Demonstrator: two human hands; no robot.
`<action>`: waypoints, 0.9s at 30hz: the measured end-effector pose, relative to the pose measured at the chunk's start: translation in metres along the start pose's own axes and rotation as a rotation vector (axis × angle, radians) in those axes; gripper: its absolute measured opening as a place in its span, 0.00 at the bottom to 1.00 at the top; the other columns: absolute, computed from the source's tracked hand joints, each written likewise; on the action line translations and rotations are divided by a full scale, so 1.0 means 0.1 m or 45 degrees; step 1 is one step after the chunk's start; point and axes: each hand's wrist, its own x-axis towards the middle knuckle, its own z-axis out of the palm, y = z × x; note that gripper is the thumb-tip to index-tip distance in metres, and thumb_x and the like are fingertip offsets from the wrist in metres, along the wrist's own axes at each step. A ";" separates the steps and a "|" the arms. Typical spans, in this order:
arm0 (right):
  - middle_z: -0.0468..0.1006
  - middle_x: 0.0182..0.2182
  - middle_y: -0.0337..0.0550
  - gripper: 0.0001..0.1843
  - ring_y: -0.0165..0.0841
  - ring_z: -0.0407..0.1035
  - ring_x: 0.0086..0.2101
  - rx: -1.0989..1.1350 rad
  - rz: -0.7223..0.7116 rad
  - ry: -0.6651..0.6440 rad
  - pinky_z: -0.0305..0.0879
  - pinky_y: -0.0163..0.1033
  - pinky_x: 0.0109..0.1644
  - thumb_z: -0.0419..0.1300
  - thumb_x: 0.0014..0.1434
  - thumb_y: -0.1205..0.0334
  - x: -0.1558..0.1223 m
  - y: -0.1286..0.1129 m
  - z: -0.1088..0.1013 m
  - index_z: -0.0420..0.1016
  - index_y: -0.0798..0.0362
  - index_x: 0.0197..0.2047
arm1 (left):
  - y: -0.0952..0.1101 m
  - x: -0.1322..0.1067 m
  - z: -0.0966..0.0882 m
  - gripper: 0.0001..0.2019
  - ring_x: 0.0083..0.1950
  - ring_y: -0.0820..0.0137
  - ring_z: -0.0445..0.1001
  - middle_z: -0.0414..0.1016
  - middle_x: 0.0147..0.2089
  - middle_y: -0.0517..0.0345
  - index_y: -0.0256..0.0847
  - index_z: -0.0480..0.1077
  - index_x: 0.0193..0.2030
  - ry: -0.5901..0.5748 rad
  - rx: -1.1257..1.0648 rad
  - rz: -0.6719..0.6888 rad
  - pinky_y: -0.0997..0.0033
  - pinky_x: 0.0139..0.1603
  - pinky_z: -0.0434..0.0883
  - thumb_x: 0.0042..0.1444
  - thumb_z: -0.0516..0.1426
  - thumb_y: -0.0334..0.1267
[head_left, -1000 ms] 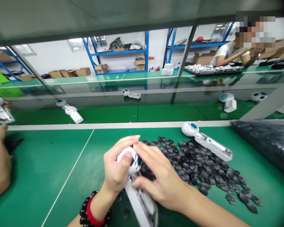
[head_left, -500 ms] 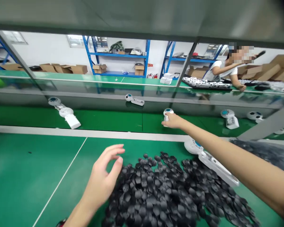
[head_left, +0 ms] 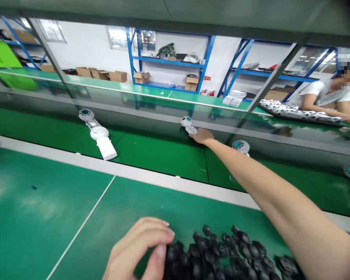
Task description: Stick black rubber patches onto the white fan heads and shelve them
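Observation:
My right arm stretches far out over the green belt. My right hand (head_left: 202, 136) rests on the handle of a small white fan (head_left: 188, 124) with a blue centre at the belt's far edge, fingers curled over it. My left hand (head_left: 141, 251) sits low at the near edge, fingers curled together at the left rim of a heap of small black plastic parts (head_left: 221, 256); whether it pinches one is hidden.
Two white fans (head_left: 97, 134) lie on the belt to the left, another fan (head_left: 240, 146) just right of my right arm. A white strip (head_left: 163, 181) divides belt from bench. A person (head_left: 323, 97) works at the far right table.
My right hand left the fan it set on the belt and reached farther left to another fan. My left hand dropped onto the black parts and curled. The view tilted up.

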 end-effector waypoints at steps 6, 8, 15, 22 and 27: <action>0.80 0.35 0.41 0.25 0.31 0.74 0.32 0.223 -0.113 -0.347 0.70 0.32 0.32 0.51 0.73 0.48 -1.62 -0.53 -0.25 0.79 0.60 0.45 | 0.16 -0.04 0.11 0.35 0.59 0.54 0.78 0.69 0.66 0.41 0.52 0.54 0.69 0.399 -0.773 -0.912 0.59 0.45 0.83 0.60 0.63 0.54; 0.81 0.33 0.38 0.19 0.31 0.73 0.30 0.305 -0.229 -0.472 0.67 0.32 0.30 0.60 0.67 0.47 -2.29 -0.67 -0.33 0.81 0.54 0.44 | 0.21 -0.01 0.12 0.36 0.59 0.53 0.78 0.69 0.64 0.43 0.52 0.55 0.66 0.550 -0.988 -0.932 0.58 0.47 0.83 0.57 0.64 0.58; 0.82 0.37 0.45 0.14 0.36 0.74 0.35 0.242 -0.079 -0.264 0.69 0.40 0.40 0.56 0.68 0.56 -3.20 0.00 -0.14 0.81 0.54 0.45 | 0.65 -0.11 0.20 0.34 0.20 0.68 0.75 0.74 0.24 0.65 0.44 0.62 0.52 0.188 -1.291 -1.024 0.70 0.21 0.77 0.44 0.69 0.59; 0.78 0.42 0.45 0.10 0.39 0.72 0.40 0.066 0.016 -0.092 0.65 0.42 0.44 0.64 0.63 0.58 -3.21 0.17 0.17 0.79 0.51 0.47 | 0.71 -0.33 0.42 0.32 0.20 0.68 0.76 0.76 0.28 0.62 0.45 0.62 0.54 -0.148 -1.395 -1.240 0.69 0.23 0.78 0.47 0.67 0.56; 0.78 0.40 0.44 0.04 0.40 0.72 0.43 0.023 0.011 -0.035 0.64 0.42 0.46 0.62 0.65 0.62 -3.24 0.13 0.19 0.79 0.51 0.38 | 0.72 -0.45 0.49 0.28 0.18 0.69 0.75 0.78 0.30 0.57 0.43 0.65 0.50 -0.265 -1.439 -1.203 0.72 0.19 0.74 0.52 0.62 0.61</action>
